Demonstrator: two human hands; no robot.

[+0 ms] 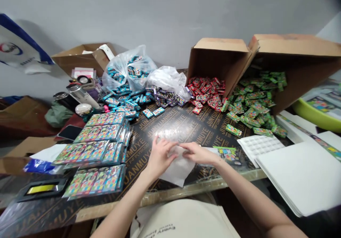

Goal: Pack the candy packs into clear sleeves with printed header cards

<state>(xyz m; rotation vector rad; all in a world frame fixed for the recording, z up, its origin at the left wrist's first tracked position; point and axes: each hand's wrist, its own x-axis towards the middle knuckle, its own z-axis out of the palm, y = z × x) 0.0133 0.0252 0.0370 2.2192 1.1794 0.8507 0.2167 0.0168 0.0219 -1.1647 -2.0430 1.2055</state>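
Observation:
My left hand (160,156) and my right hand (197,153) meet over a thin clear plastic bag (178,170) lying on the dark printed board (191,124). Both hands pinch the bag's upper edge, fingers curled on it. Just right of my right hand lies a colourful printed card (228,154). To my left stand stacks of filled colourful packs (96,153).
Heaps of small packets lie at the back: blue (125,101), purple (166,98), red (206,92) and green (253,106), the last two spilling from tipped cardboard boxes (293,53). White blister trays (259,145) and white sheets (301,174) lie right. A tape dispenser (42,189) sits left.

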